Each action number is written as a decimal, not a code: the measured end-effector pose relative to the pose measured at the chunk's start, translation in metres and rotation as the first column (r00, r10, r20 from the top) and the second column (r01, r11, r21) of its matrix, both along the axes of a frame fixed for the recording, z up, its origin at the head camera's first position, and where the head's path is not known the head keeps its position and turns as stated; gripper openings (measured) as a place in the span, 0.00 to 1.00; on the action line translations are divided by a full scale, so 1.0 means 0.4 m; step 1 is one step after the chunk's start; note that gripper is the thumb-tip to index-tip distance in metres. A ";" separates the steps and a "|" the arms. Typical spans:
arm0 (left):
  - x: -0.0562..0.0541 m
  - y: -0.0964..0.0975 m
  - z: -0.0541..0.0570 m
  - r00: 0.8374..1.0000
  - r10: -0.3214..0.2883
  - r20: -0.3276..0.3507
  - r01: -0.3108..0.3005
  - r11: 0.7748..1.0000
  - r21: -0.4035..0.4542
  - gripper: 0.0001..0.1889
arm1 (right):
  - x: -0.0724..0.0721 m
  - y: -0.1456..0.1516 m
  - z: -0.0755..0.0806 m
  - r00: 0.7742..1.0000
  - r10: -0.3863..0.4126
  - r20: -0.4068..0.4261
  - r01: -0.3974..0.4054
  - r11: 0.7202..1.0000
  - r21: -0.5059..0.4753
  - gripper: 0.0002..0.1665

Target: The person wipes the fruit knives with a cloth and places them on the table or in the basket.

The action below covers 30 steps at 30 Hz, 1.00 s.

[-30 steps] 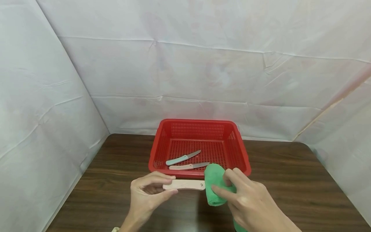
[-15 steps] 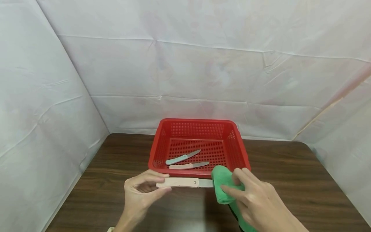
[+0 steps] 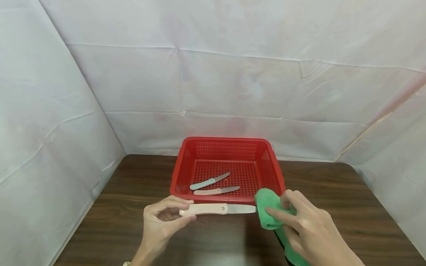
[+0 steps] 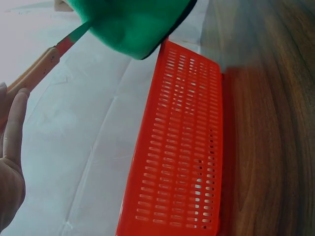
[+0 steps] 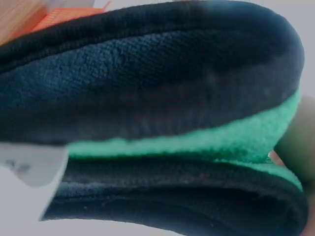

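Note:
My left hand pinches the handle end of a folding knife between thumb and fingers. The knife is held level in front of the basket, its pale pink handle to the left and its blade out to the right. At the blade's tip is a green cloth, which my right hand grips in a fold. Seen from the left wrist, the knife slants up to the cloth. Dark-edged folds of the cloth fill the right wrist view and hide most of that hand.
A red plastic basket stands on the brown wooden table, just beyond my hands. Inside it lie a light blue-handled knife and a pink-handled knife, both with blades out. White sheeting hangs behind and at the sides.
The cloth and my right hand have moved right along the blade, from the handle end to the tip, uncovering the blade. My left hand shifted slightly left with the knife, then stayed.

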State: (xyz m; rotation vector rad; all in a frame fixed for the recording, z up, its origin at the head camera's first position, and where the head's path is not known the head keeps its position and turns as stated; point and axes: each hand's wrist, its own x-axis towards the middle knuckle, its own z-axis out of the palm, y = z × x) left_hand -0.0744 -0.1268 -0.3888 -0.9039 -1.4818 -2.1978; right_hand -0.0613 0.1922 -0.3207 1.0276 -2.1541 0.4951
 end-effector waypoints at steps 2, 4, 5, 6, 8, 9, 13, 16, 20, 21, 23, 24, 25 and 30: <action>0.000 0.000 -0.003 1.000 0.006 0.009 -0.006 1.000 -0.006 0.20 | -0.002 0.000 0.006 0.999 0.008 -0.046 -0.009 1.000 -0.017 0.29; 0.000 0.000 -0.005 1.000 0.017 0.021 -0.017 1.000 -0.014 0.19 | -0.002 0.000 0.015 0.998 0.012 -0.061 -0.014 1.000 -0.025 0.28; 0.000 0.000 -0.006 0.999 0.020 0.025 -0.020 1.000 -0.017 0.19 | -0.001 -0.001 0.020 0.998 0.015 -0.067 -0.016 0.999 -0.028 0.28; 0.000 0.000 -0.007 0.999 0.022 0.029 -0.022 1.000 -0.021 0.19 | -0.001 -0.002 0.024 0.997 0.017 -0.072 -0.020 0.999 -0.030 0.28; 0.001 0.002 -0.010 0.999 0.031 0.040 -0.029 0.999 -0.034 0.19 | -0.001 -0.006 0.033 0.997 0.022 -0.075 -0.024 0.999 -0.031 0.28; 0.001 0.002 -0.011 0.999 0.034 0.043 -0.032 0.999 -0.042 0.19 | -0.001 -0.009 0.038 0.997 0.025 -0.079 -0.028 0.999 -0.031 0.28; 0.000 0.006 -0.014 0.998 0.048 0.047 -0.044 0.996 -0.074 0.19 | 0.001 -0.023 0.050 0.998 0.027 -0.058 -0.028 0.999 -0.017 0.27; 0.000 0.012 -0.013 0.997 0.064 0.046 -0.060 0.994 -0.093 0.18 | 0.002 -0.039 0.053 0.999 0.036 -0.040 -0.036 0.999 0.000 0.27; 0.000 0.022 -0.010 0.997 0.070 0.038 -0.066 0.992 -0.105 0.18 | 0.000 -0.062 0.050 0.997 0.063 -0.044 -0.062 0.998 0.017 0.27; 0.000 0.024 -0.010 0.997 0.069 0.032 -0.065 0.992 -0.105 0.18 | 0.000 -0.068 0.049 0.997 0.069 -0.046 -0.068 0.997 0.023 0.27; 0.000 0.029 -0.008 0.998 0.063 0.023 -0.060 0.993 -0.103 0.18 | 0.001 -0.077 0.045 0.996 0.078 -0.036 -0.076 0.996 0.045 0.28; 0.001 0.031 -0.007 0.998 0.060 0.018 -0.058 0.993 -0.101 0.18 | 0.002 -0.080 0.043 0.996 0.081 -0.022 -0.080 0.995 0.056 0.28; 0.001 0.032 -0.005 0.998 0.058 0.016 -0.056 0.994 -0.099 0.18 | 0.003 -0.084 0.041 0.996 0.083 -0.014 -0.082 0.994 0.069 0.29; 0.003 0.035 0.003 0.998 0.056 -0.001 -0.056 0.994 -0.089 0.19 | 0.009 -0.092 0.034 0.995 0.076 0.059 -0.083 0.990 0.116 0.31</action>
